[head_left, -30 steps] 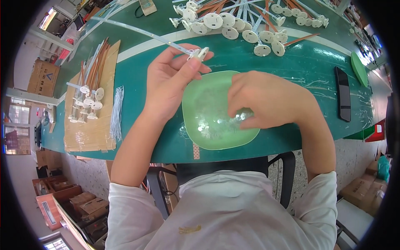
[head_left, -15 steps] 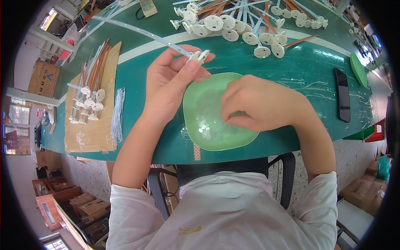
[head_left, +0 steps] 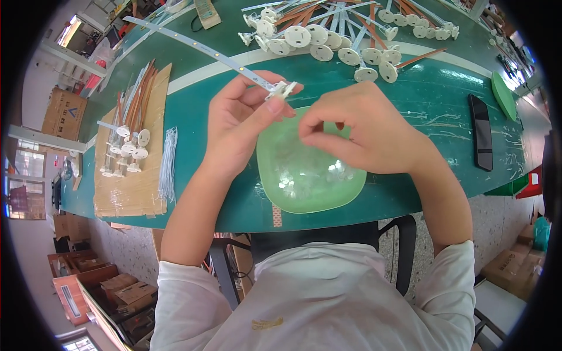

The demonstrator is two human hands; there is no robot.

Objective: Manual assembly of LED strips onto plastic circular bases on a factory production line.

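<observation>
My left hand [head_left: 231, 131] is closed around the white end piece [head_left: 283, 90] of an LED strip [head_left: 202, 50], between thumb and fingers. The strip slants up and away to the far left, lit-looking yellow chips along it. Over the right part of a light green dish [head_left: 310, 206], my right hand [head_left: 374, 131] has its thumb and forefinger pinched together. Whatever lies between those fingertips is too small or hidden to make out. Small clear, shiny pieces [head_left: 288, 188] are scattered in the bottom of the dish.
At left, a cardboard sheet [head_left: 132, 196] carries several strips with white round bases [head_left: 126, 148], beside a bundle of white wires [head_left: 168, 167]. A larger pile of such strips [head_left: 319, 36] lies at the back. A black phone [head_left: 482, 131] and another green dish [head_left: 503, 96] are at right.
My right hand has lifted a little and moved left, toward the end piece, with its fingers still pinched. The left hand has barely shifted and keeps the LED strip.
</observation>
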